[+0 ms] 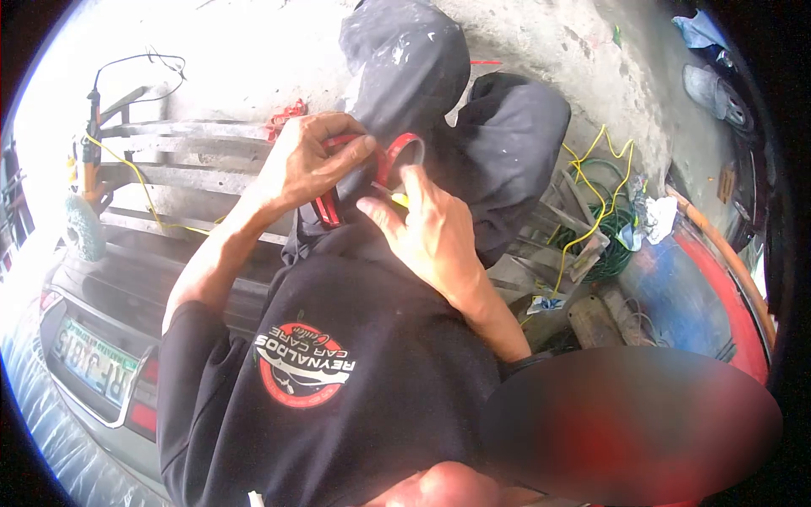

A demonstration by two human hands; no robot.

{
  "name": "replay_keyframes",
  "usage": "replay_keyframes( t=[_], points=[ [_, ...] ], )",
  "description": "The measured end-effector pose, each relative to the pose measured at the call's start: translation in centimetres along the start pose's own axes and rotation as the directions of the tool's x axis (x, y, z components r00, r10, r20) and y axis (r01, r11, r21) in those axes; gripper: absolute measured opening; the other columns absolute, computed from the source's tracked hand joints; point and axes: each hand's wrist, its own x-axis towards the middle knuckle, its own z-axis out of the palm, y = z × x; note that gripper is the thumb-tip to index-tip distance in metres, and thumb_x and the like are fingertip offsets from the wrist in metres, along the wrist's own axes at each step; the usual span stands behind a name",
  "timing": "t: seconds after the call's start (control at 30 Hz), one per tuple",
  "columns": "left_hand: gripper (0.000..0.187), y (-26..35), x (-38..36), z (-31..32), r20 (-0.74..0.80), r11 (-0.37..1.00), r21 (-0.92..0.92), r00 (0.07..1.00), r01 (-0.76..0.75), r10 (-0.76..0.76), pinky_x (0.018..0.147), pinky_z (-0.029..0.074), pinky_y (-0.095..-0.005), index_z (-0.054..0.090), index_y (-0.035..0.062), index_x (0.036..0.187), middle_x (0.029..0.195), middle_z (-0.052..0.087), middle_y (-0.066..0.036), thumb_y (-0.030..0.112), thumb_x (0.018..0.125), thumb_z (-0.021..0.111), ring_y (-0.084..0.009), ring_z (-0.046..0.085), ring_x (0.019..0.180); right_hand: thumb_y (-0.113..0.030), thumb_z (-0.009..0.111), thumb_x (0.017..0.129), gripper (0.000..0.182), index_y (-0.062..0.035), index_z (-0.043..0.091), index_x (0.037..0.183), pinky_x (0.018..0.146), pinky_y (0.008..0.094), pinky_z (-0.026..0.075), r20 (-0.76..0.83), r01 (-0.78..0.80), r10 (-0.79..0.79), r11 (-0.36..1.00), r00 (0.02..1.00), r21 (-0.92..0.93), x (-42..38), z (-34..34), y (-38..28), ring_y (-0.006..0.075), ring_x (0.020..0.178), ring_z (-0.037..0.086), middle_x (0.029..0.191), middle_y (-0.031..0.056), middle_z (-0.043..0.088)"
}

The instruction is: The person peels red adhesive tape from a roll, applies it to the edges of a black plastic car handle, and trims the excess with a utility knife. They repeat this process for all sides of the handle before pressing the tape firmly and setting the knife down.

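Note:
My left hand [312,165] pinches a shiny red strip [395,156] between thumb and fingers. The strip curls in a loop toward my right hand [432,237], and another red length hangs below my left hand. My right hand is closed around a small object with a yellow part [400,200], which has a thin pale piece pointing at the strip; my fingers hide most of it. Both hands are close together above my lap, over dark trousers [405,76] with pale smudges.
A grey car [110,296] stands at the left beside a slatted metal frame [194,176]. A red item [285,118] lies beyond my left hand. Yellow cord [604,221] and dark green hose [610,262] are coiled at the right, near a blue and red surface [688,283].

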Motion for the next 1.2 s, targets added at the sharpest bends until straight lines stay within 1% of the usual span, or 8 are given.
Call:
replay_keyframes(
  t=[0.1, 0.2, 0.27, 0.37, 0.47, 0.67, 0.87, 1.2],
  points=[
    [0.033, -0.2, 0.4, 0.2, 0.004, 0.995, 0.05, 0.996, -0.092, 0.092, 0.075, 0.054, -0.0366, 0.074, 0.0008, 0.101, 0.09, 0.072, -0.015, 0.031, 0.091, 0.07, -0.0271, 0.07, 0.081, -0.022, 0.06, 0.099, 0.027, -0.0053, 0.05, 0.117, 0.059, 0.0482, 0.056, -0.009, -0.063, 0.063, 0.998, 0.998, 0.023, -0.4, -1.5, 0.2, 0.0391, 0.067, 0.07, 0.081, 0.0196, 0.071],
    [0.028, 0.3, 0.9, 0.4, 0.0, 0.985, 0.076, 0.987, -0.157, 0.158, 0.074, 0.053, -0.0377, 0.074, 0.0006, 0.099, 0.091, 0.071, -0.016, 0.027, 0.09, 0.071, -0.0301, 0.069, 0.08, -0.014, 0.061, 0.097, 0.02, -0.0025, 0.055, 0.113, 0.056, 0.0406, 0.056, -0.099, 0.215, -0.259, 0.922, 0.961, -0.323, 0.0, -2.3, 2.6, 0.0335, 0.066, 0.068, 0.091, 0.0167, 0.063],
    [0.021, 0.9, 0.6, 0.5, -0.036, 0.978, 0.097, 0.982, -0.183, 0.187, 0.073, 0.051, -0.037, 0.073, -0.0011, 0.093, 0.081, 0.069, -0.014, 0.019, 0.088, 0.073, -0.0253, 0.067, 0.076, -0.016, 0.063, 0.096, 0.033, 0.0017, 0.056, 0.123, 0.055, 0.0377, 0.055, -0.046, 0.264, -0.305, 0.881, 0.951, -0.392, 0.3, -2.9, 2.4, 0.0278, 0.064, 0.066, 0.087, 0.0131, 0.055],
    [0.029, 1.5, -0.2, 0.3, -0.055, 0.988, 0.099, 0.991, -0.115, 0.121, 0.073, 0.055, -0.0395, 0.075, 0.0016, 0.099, 0.091, 0.071, -0.018, 0.029, 0.09, 0.069, -0.0344, 0.071, 0.082, -0.014, 0.064, 0.093, 0.043, 0.0051, 0.054, 0.13, 0.054, 0.0356, 0.055, -0.006, 0.353, -0.404, 0.806, 0.915, -0.475, 0.3, -2.7, 2.9, 0.0244, 0.064, 0.066, 0.092, 0.0145, 0.056],
    [0.028, 2.1, -0.2, -0.1, -0.054, 0.978, 0.143, 0.985, -0.153, 0.162, 0.074, 0.055, -0.0403, 0.075, 0.0008, 0.097, 0.089, 0.071, -0.02, 0.027, 0.089, 0.069, -0.0358, 0.071, 0.082, -0.004, 0.066, 0.086, 0.048, 0.001, 0.055, 0.132, 0.061, 0.0381, 0.057, 0.093, 0.323, -0.312, 0.866, 0.945, -0.381, 1.0, -3.2, 2.1, 0.0283, 0.07, 0.067, 0.094, 0.0132, 0.059],
    [0.022, 1.6, 0.6, 0.4, -0.042, 0.983, 0.105, 0.987, -0.148, 0.153, 0.071, 0.053, -0.0375, 0.074, -0.0025, 0.095, 0.085, 0.071, -0.017, 0.019, 0.089, 0.071, -0.0288, 0.07, 0.078, -0.012, 0.06, 0.088, 0.039, 0.0022, 0.056, 0.123, 0.061, 0.0359, 0.054, 0.087, 0.518, -0.533, 0.751, 0.841, -0.409, 2.5, -3.7, 3.5, 0.0226, 0.07, 0.061, 0.091, 0.009, 0.056],
    [0.021, 1.2, 0.6, 0.4, -0.024, 0.978, 0.085, 0.981, -0.192, 0.195, 0.072, 0.052, -0.0371, 0.073, -0.0016, 0.095, 0.087, 0.071, -0.017, 0.018, 0.091, 0.07, -0.0283, 0.07, 0.08, -0.017, 0.06, 0.086, 0.03, -0.0076, 0.059, 0.115, 0.055, 0.0335, 0.047, 0.214, 0.521, -0.511, 0.592, 0.832, -0.615, 2.5, -4.6, 2.1, 0.0184, 0.068, 0.057, 0.089, 0.007, 0.056],
    [0.019, 1.3, 0.8, 0.5, -0.017, 0.954, 0.03, 0.955, -0.297, 0.298, 0.07, 0.052, -0.0388, 0.073, -0.0015, 0.095, 0.084, 0.068, -0.017, 0.018, 0.091, 0.07, -0.0301, 0.069, 0.078, -0.018, 0.06, 0.085, 0.028, -0.0083, 0.065, 0.111, 0.053, 0.0307, 0.043, 0.255, 0.581, -0.597, 0.452, 0.761, -0.677, 3.6, -5.2, 2.2, 0.0156, 0.066, 0.056, 0.081, 0.0021, 0.05]
  ],
)
